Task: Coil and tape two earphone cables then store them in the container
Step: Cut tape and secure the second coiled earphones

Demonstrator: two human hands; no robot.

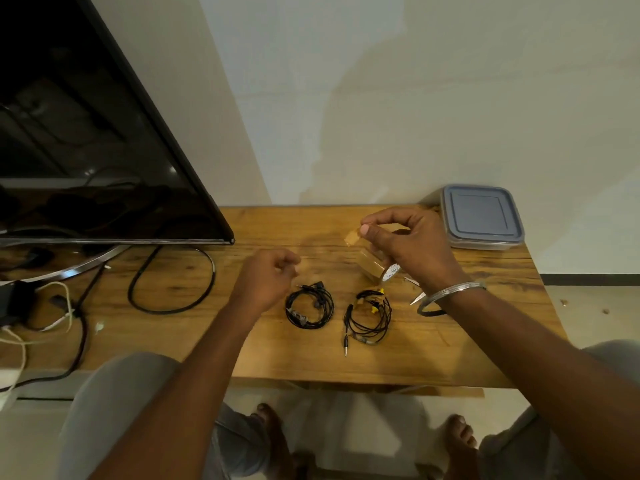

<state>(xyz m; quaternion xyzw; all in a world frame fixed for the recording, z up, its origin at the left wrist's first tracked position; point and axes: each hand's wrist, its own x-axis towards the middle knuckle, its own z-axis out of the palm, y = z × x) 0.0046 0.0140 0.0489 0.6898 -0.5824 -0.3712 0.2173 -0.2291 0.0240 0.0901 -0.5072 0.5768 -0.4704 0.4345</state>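
Head view, nearest first: grey-trousered knees (114, 403) and bare feet (273, 427) show below the near edge of the brown wooden table (311, 362). Both forearms reach over that edge. At the table's middle lie two coiled earphone cables, just beside each other but apart: the all-black earphone coil (309, 308) to the left and the black earphone coil with yellow pieces (369, 317) to the right, its metal plug pointing toward the near edge. Above the table, left of the coils, the left hand (268, 275) has its fingers curled inward; motion blur hides whether they pinch anything. A silver bangle (450, 294) circles the right wrist, which covers most of a pair of black-handled scissors (415, 299) on the table. Farther in, the right hand (412, 244) pinches the free end of a brown tape strip (353, 237) between thumb and forefinger, and the brownish roll of tape with a white core (379, 268) sits under its palm; I cannot tell whether the roll touches the table. At the table's far right corner stands the square grey-blue plastic container (481, 216), its lid on. On the table's left part are a looped black cable (173, 282), a curved chrome stand (86, 268) and a black flat screen (86, 133). Behind the table rises a pale wall (381, 98).
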